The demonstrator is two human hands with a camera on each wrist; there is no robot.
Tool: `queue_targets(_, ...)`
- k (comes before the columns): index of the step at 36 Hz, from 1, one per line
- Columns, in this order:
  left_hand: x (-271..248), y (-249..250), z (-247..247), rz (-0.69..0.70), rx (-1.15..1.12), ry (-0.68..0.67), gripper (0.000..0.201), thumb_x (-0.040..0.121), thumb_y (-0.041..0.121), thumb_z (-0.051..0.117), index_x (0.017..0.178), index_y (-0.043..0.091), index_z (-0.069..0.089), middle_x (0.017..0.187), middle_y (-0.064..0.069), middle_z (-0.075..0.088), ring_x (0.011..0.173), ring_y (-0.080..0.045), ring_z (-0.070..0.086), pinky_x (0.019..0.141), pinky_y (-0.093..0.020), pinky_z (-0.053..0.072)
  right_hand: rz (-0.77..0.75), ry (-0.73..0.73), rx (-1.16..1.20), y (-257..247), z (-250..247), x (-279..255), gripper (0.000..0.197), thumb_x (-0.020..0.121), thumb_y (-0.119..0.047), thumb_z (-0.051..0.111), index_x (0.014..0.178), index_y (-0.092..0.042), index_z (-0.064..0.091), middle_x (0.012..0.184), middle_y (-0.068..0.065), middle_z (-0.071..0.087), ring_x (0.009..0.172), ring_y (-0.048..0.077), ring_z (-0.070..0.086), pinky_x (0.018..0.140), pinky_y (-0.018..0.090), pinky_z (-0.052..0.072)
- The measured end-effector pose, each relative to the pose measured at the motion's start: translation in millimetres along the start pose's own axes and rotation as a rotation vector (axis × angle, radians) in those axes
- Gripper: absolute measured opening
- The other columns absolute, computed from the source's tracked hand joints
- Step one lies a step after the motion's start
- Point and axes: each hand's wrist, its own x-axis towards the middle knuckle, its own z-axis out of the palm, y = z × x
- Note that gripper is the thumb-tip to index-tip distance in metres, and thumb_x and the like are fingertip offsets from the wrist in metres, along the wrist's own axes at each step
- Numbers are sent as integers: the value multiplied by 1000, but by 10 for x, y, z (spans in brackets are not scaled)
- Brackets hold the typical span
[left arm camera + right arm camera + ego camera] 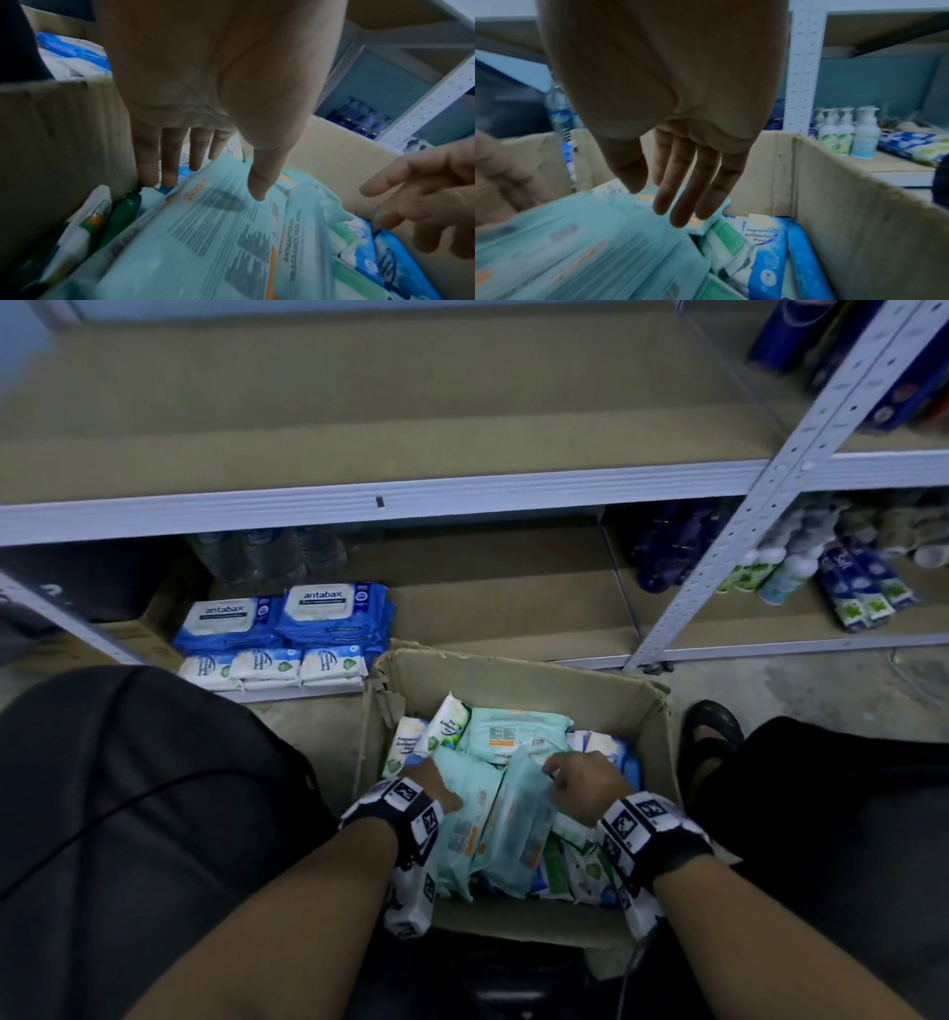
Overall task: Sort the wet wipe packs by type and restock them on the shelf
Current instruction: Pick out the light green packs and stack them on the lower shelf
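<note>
The mint-green wipe packs are found atop the cardboard box, long axes running away from the body. They are flanked by the left hand and right hand, fingers straight, equally near.

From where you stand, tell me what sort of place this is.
Probably a shop stockroom or storage area. Perforated metal shelving holds stacked Antabax wipe packs and rows of pump bottles, and a worn cardboard box of mixed wipe packs sits on the bare concrete floor.
</note>
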Motion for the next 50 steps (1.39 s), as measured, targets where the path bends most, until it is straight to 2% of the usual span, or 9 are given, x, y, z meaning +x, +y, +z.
queue_targets(8, 147, 27, 62, -134, -84, 11, 76, 81, 45, 74, 135, 7, 39, 135, -13, 49, 120, -28, 54, 94, -33, 48, -48, -164, -97, -202, 311, 176, 58, 93, -29, 60, 148, -22, 41, 150, 9, 36, 139, 26, 35, 111, 29, 28)
queue_targets(13, 252, 22, 114, -181, -115, 40, 86, 80, 45, 75, 139, 4, 28, 139, -16, 45, 125, -32, 50, 100, -44, 45, -37, -109, -185, -307, 356, 278, 54, 82, -36, 66, 133, -32, 50, 141, 4, 30, 130, 30, 31, 105, 45, 41)
queue_targets(21, 325, -23, 57, -187, -104, 25, 86, 76, 44, 80, 132, 1, 31, 135, -17, 49, 123, -32, 52, 96, -40, 45, -84, -95, -172, -218, 414, 328, 82, 78, -33, 72, 147, -41, 29, 141, 3, 24, 131, 30, 30, 102, 48, 45)
queue_targets(26, 297, -58, 45, -190, -152, 31, 103, 75, 39, 83, 143, -3, 18, 138, -15, 48, 126, -29, 52, 97, -35, 43, -118, -62, -278, -224, 408, 316, 64, 81, -29, 71, 139, -40, 46, 141, 4, 23, 131, 30, 28, 105, 46, 43)
queue_targets(30, 266, -86, 50, -192, -193, 57, 76, 78, 32, 82, 135, 3, 41, 135, -11, 54, 123, -23, 55, 94, -26, 43, -135, 23, -352, -260, 427, 281, 53, 80, -28, 71, 129, -39, 55, 142, 5, 20, 130, 30, 23, 102, 46, 44)
queue_targets(34, 264, -71, 27, -167, -212, -68, 30, 95, 27, 63, 112, 4, 54, 117, -12, 58, 128, -27, 48, 77, -9, 39, -170, 22, -422, -283, 383, 263, 48, 83, -26, 69, 129, -34, 56, 159, 3, 4, 142, 34, 10, 111, 50, 33)
queue_targets(38, 224, -69, 44, -131, -182, -24, 72, 82, 47, 73, 133, 5, 47, 134, -12, 53, 121, -26, 54, 94, -28, 45, -191, -44, -452, -263, 315, 275, 48, 87, -25, 62, 134, -29, 49, 154, 1, 26, 137, 30, 27, 109, 44, 30)
queue_targets(44, 191, -28, 42, -91, -228, -4, 83, 80, 51, 74, 138, 4, 37, 135, -14, 53, 121, -29, 54, 98, -37, 46, -175, -47, -461, -193, 283, 244, 67, 83, -31, 68, 142, -33, 37, 140, 6, 31, 128, 32, 35, 106, 47, 37)
queue_targets(50, 129, 70, -88, 28, -206, 69, 77, 83, 50, 72, 137, 7, 38, 125, -13, 57, 111, -28, 57, 78, -28, 38, -153, -34, -472, -61, 246, 118, 51, 80, -40, 73, 128, -35, 55, 134, 6, 29, 128, 32, 30, 101, 44, 41)
